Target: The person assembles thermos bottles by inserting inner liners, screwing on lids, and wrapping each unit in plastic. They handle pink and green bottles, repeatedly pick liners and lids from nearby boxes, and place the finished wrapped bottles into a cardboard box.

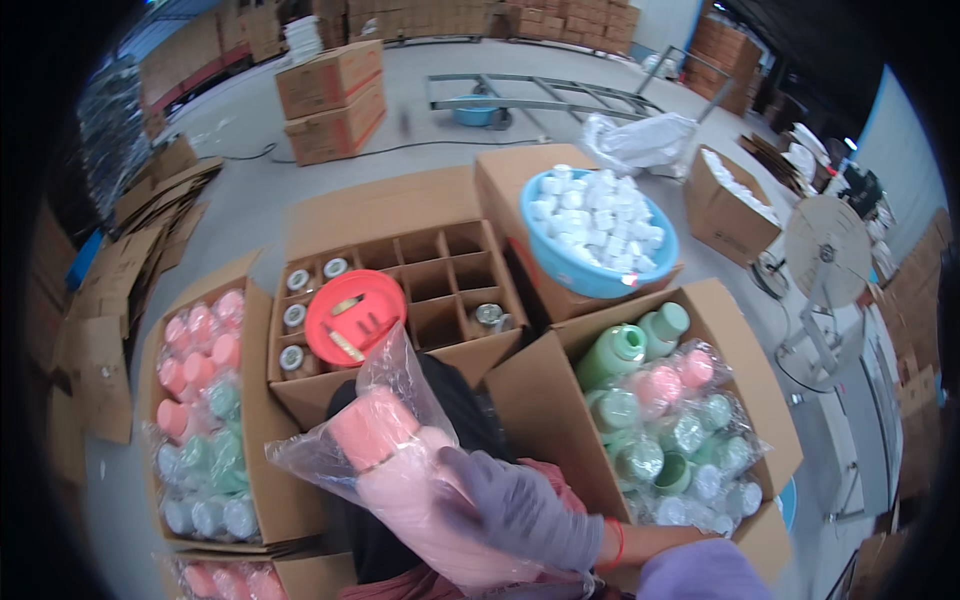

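A pink bottle (410, 490) with a pink cap lies tilted across my lap, partly inside a clear plastic bag (315, 460). My right hand (525, 510), in a grey-purple glove, reaches in from the lower right and is closed round the bottle's side; its fingertips are blurred. My left hand does not show. Just beyond stands a divided carton (400, 350) with several bottles in its cells. On it rests a round red tray (385, 290) holding a small cutter (345, 345) and other small pieces.
An open carton (560, 410) of green, pink and clear-wrapped bottles stands at right, another (265, 400) at left. A blue basin (580, 272) heaped with white caps (600, 215) sits on a carton behind. Farther off are stacked boxes (330, 100) and a metal frame (550, 95).
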The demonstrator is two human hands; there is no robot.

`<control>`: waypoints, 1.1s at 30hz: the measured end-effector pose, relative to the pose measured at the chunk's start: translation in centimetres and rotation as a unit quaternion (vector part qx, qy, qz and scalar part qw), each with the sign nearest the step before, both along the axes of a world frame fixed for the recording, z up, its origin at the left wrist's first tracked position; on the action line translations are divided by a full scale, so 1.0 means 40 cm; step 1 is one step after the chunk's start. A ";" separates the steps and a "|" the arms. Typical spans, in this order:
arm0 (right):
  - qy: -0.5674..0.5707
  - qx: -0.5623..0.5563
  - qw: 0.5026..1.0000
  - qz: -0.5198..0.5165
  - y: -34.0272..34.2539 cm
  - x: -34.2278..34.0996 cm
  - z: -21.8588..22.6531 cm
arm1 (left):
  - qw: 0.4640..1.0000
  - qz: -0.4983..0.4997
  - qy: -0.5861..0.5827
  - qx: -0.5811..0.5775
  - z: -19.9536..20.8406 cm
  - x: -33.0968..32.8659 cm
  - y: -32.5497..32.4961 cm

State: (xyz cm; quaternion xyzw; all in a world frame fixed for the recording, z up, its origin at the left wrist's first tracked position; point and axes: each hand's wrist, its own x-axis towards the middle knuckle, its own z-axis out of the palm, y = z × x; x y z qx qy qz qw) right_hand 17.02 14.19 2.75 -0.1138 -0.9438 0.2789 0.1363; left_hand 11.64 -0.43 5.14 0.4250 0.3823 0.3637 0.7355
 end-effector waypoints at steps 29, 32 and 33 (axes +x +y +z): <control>-0.346 0.150 0.885 -0.272 0.854 0.321 -0.502 | 0.941 0.293 -0.111 -0.131 -0.207 -0.150 0.095; -0.338 0.156 0.849 -0.374 0.904 0.270 -0.453 | 0.935 0.300 -0.115 -0.151 -0.207 -0.152 0.089; -0.315 0.136 0.856 -0.387 0.928 0.270 -0.452 | 0.937 0.294 -0.108 -0.155 -0.203 -0.156 0.093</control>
